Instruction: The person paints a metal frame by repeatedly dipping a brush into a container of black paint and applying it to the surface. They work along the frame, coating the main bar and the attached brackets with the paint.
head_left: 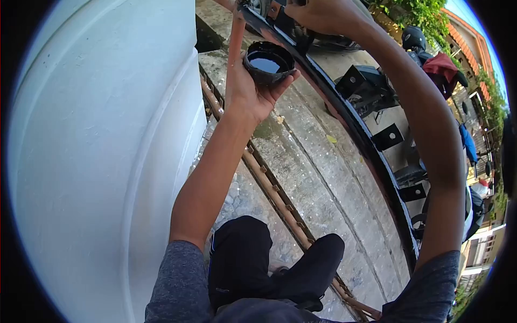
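A broad white curved wall (97, 161) fills the left of the view, and beside it a stained concrete ledge (323, 183) runs away from the person, whose dark trousers (242, 258) show at the bottom. Along the ledge's right edge runs a long black metal rail (371, 156) carrying at least 3 square black brackets (389, 137), and along its left edge lies a rusty perforated strip (274, 196). Parked motorcycles (371, 91) stand beyond the rail. The left hand (250, 91) is raised palm up, its fingers curled under and around a small black cup (268, 64), which sits just beside the rail and holds dark glossy liquid (266, 63) close to its brim. A thin reddish bar (236, 37) rises by the thumb side of that hand; whether it touches the hand is unclear. The right hand (323, 16) reaches over the rail at the top edge of the view with its fingers bent inward, but the frame cuts it off, so I cannot tell what it grips, if anything. In my judgement, working well here means keeping the cup level and tucked near the rail so the right hand has only a short way to it, and taking small loads of liquid to avoid drips on the concrete.
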Demonstrator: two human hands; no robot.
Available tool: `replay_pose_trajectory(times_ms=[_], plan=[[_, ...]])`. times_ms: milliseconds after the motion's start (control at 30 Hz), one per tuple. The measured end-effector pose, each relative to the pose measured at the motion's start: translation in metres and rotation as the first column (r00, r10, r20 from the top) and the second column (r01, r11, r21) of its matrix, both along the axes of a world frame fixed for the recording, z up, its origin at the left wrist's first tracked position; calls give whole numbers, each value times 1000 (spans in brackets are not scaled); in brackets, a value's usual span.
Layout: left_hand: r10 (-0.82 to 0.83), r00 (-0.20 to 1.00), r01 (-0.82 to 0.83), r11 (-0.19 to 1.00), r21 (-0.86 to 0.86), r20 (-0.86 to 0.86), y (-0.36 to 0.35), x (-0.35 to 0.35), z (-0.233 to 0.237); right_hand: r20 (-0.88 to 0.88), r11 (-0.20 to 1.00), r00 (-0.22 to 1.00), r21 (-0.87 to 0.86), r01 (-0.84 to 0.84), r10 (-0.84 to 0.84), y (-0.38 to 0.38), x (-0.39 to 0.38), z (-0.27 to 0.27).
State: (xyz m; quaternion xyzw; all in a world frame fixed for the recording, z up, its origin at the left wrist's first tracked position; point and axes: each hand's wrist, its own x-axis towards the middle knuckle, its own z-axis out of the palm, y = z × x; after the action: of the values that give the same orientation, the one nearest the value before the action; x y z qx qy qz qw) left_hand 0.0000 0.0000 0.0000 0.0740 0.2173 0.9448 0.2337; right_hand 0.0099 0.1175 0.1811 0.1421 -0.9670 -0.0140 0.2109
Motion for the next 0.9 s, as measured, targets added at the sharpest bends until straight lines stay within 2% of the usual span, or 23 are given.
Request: replay_pose_trajectory(times_ms=[67,167,267,367,567,667,767,800,900], plan=[[-4,999,3,1000,10,42,-1,4,2,65,995,998,-95,-6,12,-3,10,3],[13,1000,-13,1000,-16,-17,-4,-8,-4,125,998,992,-58,27,-19,-5,20,11],[4,999,-4,1000,-1,33,-6,-5,-5,23,999,999,-18,49,-49,1,14,0],[13,999,-13,1000,2,48,-4,-5,-5,86,996,994,-54,75,-70,8,12,-8],[-44,997,42,999,34,59,-2,-2,-12,56,994,998,-99,47,-41,15,9,-6],[-38,995,35,999,29,93,-2,0,-9,-105,989,984,-40,142,-145,2,10,12],[-48,996,45,998,35,78,-1,-1,-10,-139,998,990,-56,27,-34,0,9,30],[-44,996,42,998,36,74,0,-1,-10,-112,991,994,-136,-8,-7,-1,7,24],[-37,998,35,999,36,54,1,1,-9,-179,987,984,156,21,7,-4,4,14]])
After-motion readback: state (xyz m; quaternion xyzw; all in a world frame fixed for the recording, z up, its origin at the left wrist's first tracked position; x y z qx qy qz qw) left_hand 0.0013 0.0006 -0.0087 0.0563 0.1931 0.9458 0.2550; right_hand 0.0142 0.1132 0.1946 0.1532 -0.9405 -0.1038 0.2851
